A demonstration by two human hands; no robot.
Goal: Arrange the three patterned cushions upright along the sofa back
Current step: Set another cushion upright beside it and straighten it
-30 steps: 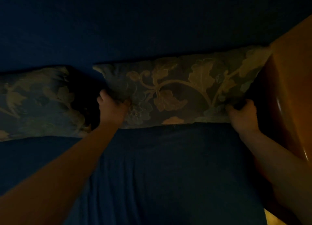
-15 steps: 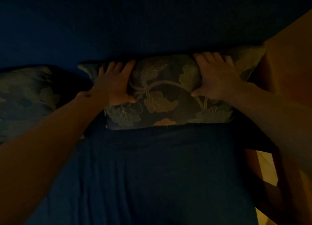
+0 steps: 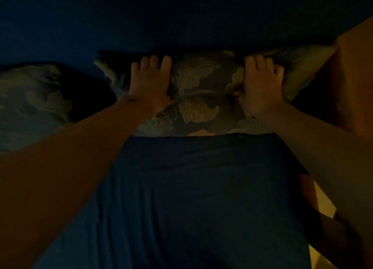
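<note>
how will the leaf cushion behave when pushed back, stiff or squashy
Probably squashy: the cushion creases where the left hand presses and the right hand grips. Likely floppy too, bulging between them, so it may slump rather than stand unaided.

Left hand [image 3: 148, 83] flat, fingers straight; right hand [image 3: 260, 89] seems curled in a grip.
</note>
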